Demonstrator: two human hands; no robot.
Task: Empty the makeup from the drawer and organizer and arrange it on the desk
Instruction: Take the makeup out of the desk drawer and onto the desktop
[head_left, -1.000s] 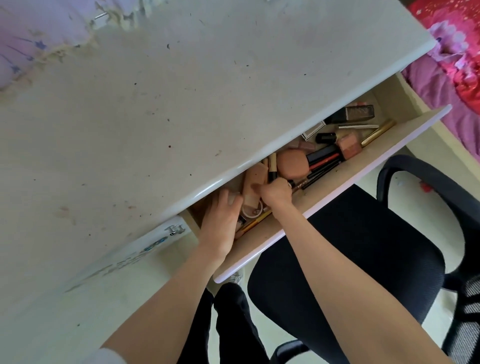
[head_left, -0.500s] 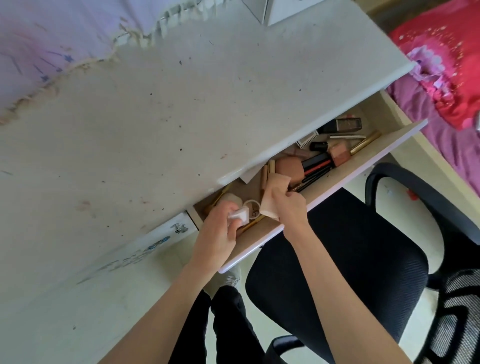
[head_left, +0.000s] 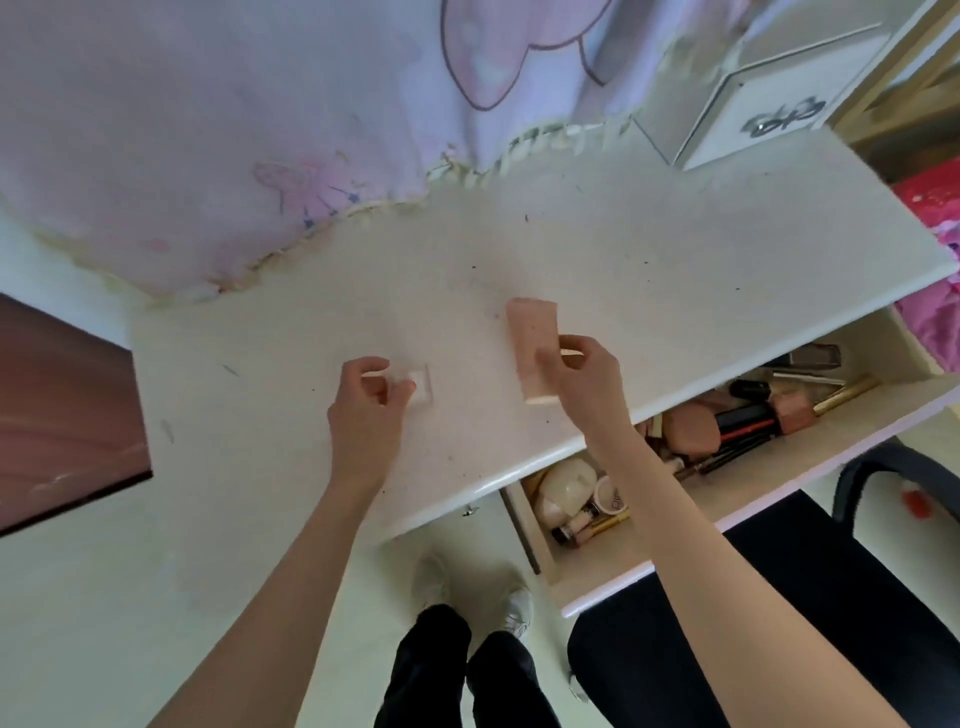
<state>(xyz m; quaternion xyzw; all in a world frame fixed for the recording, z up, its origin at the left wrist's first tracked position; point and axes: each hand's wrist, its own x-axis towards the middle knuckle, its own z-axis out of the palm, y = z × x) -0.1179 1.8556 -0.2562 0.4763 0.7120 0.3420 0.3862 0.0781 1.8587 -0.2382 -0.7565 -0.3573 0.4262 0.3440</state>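
Pinching a small white case (head_left: 422, 383) with the left hand (head_left: 366, 410), low over the bench (head_left: 675, 270). Gripping a peach tube (head_left: 533, 349) in the right hand (head_left: 587, 376), above the bench beside the open drawer (head_left: 613, 577) holding more makeup.

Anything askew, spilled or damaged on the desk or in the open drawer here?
Nothing spilled or broken. The white desk top is flecked with dark specks and scuffs, and the makeup left in the open drawer lies in a loose jumble. The frilled pale cloth droops over the desk's back edge.
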